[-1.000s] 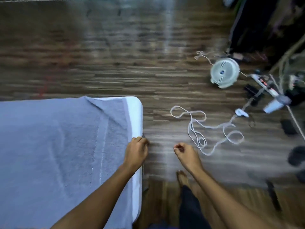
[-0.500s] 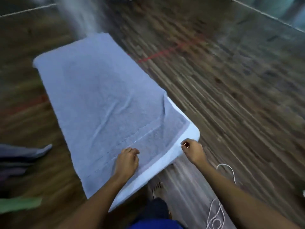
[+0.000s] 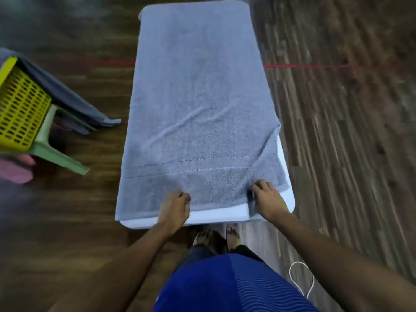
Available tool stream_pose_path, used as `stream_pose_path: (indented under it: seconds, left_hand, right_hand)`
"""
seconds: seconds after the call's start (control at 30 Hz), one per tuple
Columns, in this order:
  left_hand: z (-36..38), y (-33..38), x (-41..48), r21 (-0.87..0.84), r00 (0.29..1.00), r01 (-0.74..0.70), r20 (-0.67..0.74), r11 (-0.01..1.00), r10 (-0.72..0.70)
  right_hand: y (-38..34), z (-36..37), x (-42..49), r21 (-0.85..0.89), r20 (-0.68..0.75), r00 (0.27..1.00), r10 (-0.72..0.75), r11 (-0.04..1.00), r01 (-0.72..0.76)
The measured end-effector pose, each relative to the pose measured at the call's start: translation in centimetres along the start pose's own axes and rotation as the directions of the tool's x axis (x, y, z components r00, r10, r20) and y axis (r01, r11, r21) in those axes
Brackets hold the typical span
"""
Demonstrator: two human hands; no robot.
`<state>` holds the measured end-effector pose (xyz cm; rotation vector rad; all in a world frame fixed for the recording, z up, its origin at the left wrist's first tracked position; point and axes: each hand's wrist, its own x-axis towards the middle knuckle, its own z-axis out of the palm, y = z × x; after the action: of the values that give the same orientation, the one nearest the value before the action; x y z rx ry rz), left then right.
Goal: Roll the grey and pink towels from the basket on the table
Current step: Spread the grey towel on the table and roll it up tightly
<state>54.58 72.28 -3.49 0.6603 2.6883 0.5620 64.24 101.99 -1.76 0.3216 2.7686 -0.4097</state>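
Observation:
A grey towel lies spread flat along the white table, covering nearly all of it. My left hand grips the towel's near hem at the middle with curled fingers. At the near right corner my right hand pinches the hem, where the cloth is folded back in a crease. A yellow basket sits on a green stool at the left, with a dark grey cloth draped over it. Something pink shows below the basket at the left edge.
The green stool's leg reaches toward the table's near left side. Dark wood floor surrounds the table, with a red line across it. A white cord lies on the floor by my right arm. My bare feet stand at the table's near end.
I have moved round to the table's short end, so the towel now runs away from me. Both hands have shifted onto the near hem; the right hand has come from the table corner onto the towel.

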Motion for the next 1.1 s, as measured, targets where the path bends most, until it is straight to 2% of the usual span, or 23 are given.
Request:
stream_pose_path:
  seconds: [0.13,0.27,0.43,0.53,0.7,0.83,1.1]
  left_hand:
    - [1.4,0.4,-1.5,-0.027,1.000,0.005,-0.014,1.000,-0.005]
    - [1.9,0.5,-2.2,-0.016,1.000,-0.002,-0.024,1.000,0.001]
    - [1.9,0.5,-2.9,0.000,0.998,-0.058,0.020,0.998,0.058]
    - [1.5,-0.1,-3.2,0.035,0.997,-0.074,0.037,0.997,0.073]
    - [-0.3,-2.7,-4.1,0.085,1.000,0.028,-0.007,0.996,-0.028]
    - [-1.4,-5.0,-4.8,0.081,0.996,0.080,-0.042,0.993,-0.077]
    - [-1.7,-6.0,-5.5,0.058,0.999,-0.005,-0.031,0.998,0.007]
  right_hand:
    - [2.3,-0.3,-0.3,-0.042,0.037,0.995,-0.095,0.994,0.096]
    - [3.2,-0.8,-1.2,-0.056,0.075,0.994,-0.079,0.995,0.084]
    - [4.5,0.3,-2.9,-0.019,0.043,0.999,-0.030,0.999,0.031]
    - [4.3,0.9,-3.4,-0.058,0.006,1.000,-0.009,0.998,0.009]
    - [4.4,1.8,-4.9,-0.109,-0.049,0.998,0.025,0.994,-0.031]
    - [4.6,2.2,-5.0,-0.067,-0.087,0.996,-0.003,0.998,-0.003]
    - [4.8,2.8,-5.7,-0.056,-0.145,0.989,-0.040,0.998,0.032]
